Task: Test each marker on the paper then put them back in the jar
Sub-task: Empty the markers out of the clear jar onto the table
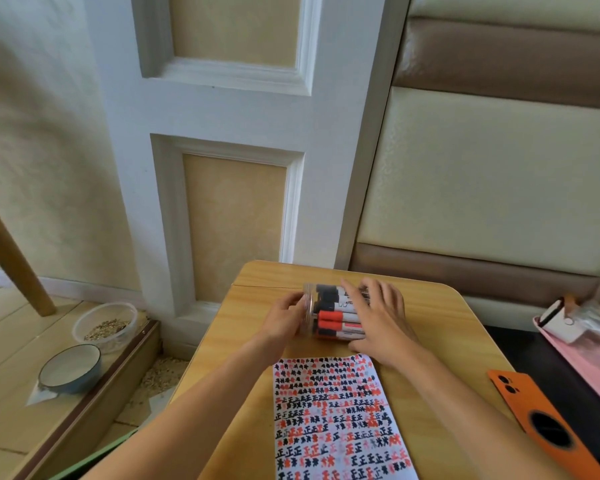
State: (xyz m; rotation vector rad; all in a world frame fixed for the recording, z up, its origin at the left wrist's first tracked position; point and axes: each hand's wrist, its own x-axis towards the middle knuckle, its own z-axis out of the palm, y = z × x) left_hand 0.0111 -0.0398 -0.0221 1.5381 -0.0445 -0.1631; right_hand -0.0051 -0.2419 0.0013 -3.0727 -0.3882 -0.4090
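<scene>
Risk noted: jar [329, 313] lies on its side on the tabletop [440, 327], just beyond the paper [340, 420], and could roll or spill markers [340, 317] when its lid end is opened. Left hand [284, 318] clasps that lid end; right hand [381, 317] rests flat-fingered along the body. Jar is clear plastic, packed with red- and dark-capped markers.

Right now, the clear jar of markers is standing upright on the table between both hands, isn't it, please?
Not upright: in the head view the jar lies on its side on the table, lid toward the left hand, right hand on its body.
</scene>
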